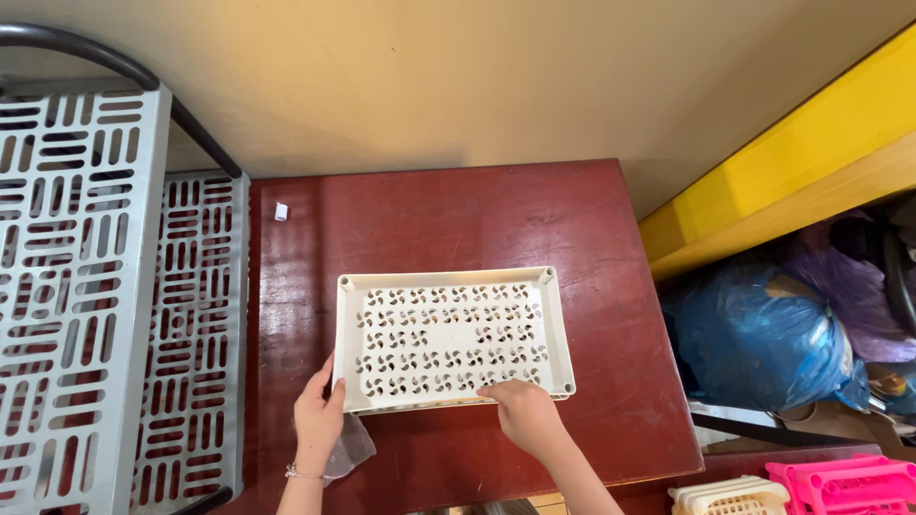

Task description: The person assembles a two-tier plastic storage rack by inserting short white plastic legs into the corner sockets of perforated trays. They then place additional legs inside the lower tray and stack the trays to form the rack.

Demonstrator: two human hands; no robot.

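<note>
A cream plastic tray (448,281) with a perforated swirl-pattern bottom lies flat on a dark red wooden table (429,210). My left hand (318,417) grips the tray's near left corner, with a small clear plastic bag (355,446) just beside it. My right hand (523,412) grips the tray's near edge, right of the middle.
A grey slotted plastic rack (81,286) with a black tube frame stands along the table's left side. A small white piece (281,211) lies on the table's far left. Blue and purple bags (763,334) sit right of the table, with pink (840,482) and cream baskets (730,496) below.
</note>
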